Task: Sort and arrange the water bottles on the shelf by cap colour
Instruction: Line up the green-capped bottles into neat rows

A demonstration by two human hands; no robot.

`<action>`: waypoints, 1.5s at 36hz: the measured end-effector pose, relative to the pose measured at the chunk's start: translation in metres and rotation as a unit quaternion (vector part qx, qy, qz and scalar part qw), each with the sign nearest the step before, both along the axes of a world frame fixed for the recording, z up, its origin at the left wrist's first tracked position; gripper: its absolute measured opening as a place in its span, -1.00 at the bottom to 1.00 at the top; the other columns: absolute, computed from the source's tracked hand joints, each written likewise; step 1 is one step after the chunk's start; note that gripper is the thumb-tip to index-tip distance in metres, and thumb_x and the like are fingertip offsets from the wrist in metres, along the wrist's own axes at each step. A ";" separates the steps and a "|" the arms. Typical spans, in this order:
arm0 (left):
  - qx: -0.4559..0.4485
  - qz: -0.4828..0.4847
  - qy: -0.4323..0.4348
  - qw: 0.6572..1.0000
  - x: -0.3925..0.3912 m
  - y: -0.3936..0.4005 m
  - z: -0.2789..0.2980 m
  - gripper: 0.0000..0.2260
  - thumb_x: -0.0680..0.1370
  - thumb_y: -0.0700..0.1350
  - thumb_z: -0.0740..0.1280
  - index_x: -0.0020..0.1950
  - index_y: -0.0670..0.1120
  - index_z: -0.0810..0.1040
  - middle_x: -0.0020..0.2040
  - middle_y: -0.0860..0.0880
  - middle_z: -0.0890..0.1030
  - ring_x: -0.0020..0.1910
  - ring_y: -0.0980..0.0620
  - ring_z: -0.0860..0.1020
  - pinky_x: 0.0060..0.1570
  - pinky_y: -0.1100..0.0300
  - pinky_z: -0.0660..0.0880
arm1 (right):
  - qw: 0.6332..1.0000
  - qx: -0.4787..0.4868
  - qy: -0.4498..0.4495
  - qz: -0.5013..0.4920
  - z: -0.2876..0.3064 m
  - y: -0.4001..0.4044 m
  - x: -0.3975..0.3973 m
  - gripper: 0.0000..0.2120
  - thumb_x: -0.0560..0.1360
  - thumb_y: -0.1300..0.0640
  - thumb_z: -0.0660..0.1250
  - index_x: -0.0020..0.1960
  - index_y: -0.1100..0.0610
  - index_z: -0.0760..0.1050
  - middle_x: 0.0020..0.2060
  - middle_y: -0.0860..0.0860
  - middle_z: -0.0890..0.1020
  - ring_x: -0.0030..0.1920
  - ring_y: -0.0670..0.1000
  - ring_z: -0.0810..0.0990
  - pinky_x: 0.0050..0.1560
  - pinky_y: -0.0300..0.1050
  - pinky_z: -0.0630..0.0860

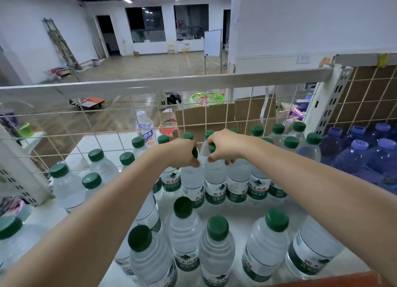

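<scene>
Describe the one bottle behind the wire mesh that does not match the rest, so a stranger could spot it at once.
Start at the wire mesh at the back of the white shelf. Just beyond it, left of the left hand, stands a single clear bottle. Unlike the green-capped bottles in front, it has a clear cap and a blue and orange label.

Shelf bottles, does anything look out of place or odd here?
Yes. One bottle with a clear cap and orange-and-blue label stands at the back by the mesh, among green-capped bottles. Nothing looks spilled.
</scene>
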State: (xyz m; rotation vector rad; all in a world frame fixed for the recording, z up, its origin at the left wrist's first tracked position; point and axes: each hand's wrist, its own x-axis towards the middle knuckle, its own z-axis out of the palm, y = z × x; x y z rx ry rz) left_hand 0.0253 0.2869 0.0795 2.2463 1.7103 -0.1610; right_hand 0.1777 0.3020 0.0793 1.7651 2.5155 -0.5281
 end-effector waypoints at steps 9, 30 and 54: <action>0.018 0.051 -0.033 0.998 -0.009 -0.018 0.010 -0.51 0.47 0.16 0.41 0.18 -0.17 0.41 -0.09 -0.07 0.54 -0.32 0.04 0.51 -0.27 0.18 0.48 | 0.992 0.117 -0.045 0.013 0.012 -0.014 0.005 -0.67 0.48 -0.07 0.38 0.10 0.13 0.47 -0.06 0.05 0.58 -0.20 0.03 0.58 -0.33 -0.14 0.47; 0.140 0.142 0.023 0.980 -0.118 -0.067 0.052 -0.74 0.52 0.02 0.36 0.10 -0.13 0.53 -0.09 -0.05 0.54 -0.16 -0.02 0.48 -0.30 0.19 0.36 | 0.986 0.017 0.095 0.137 0.039 -0.066 -0.079 -0.71 0.50 -0.10 0.39 0.08 0.09 0.54 -0.07 0.05 0.62 -0.28 -0.05 0.59 -0.31 -0.22 0.56; 0.087 -0.023 0.025 0.996 -0.147 -0.030 0.003 -0.70 0.58 -0.06 0.31 0.24 -0.16 0.40 0.14 -0.14 0.54 -0.08 -0.04 0.40 -0.11 0.17 0.33 | 0.998 -0.019 0.016 0.060 0.015 -0.061 -0.147 -0.68 0.46 0.05 0.44 0.09 0.25 0.53 -0.15 0.14 0.65 -0.30 0.02 0.64 -0.45 -0.26 0.50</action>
